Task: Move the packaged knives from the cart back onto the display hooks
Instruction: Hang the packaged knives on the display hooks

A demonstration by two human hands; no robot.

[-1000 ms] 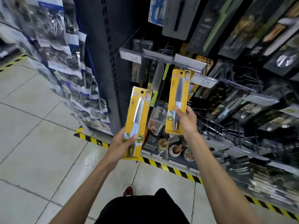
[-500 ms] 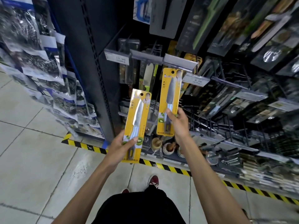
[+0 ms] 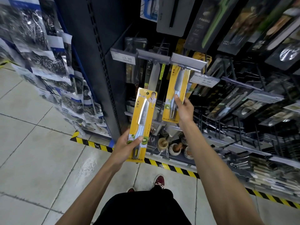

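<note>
1. Now my right hand grips its knife pack higher: top has gone under the tag bar.
2. My left hand holds second pack lower; yellow card, blue handle.

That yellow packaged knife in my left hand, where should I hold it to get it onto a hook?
Grip the lower end of the yellow packaged knife, over the blister round its handle, coming from below, as the left hand does. The card stands near upright with its hang hole at the top, so a low grip should leave it clear for hanging.
</note>
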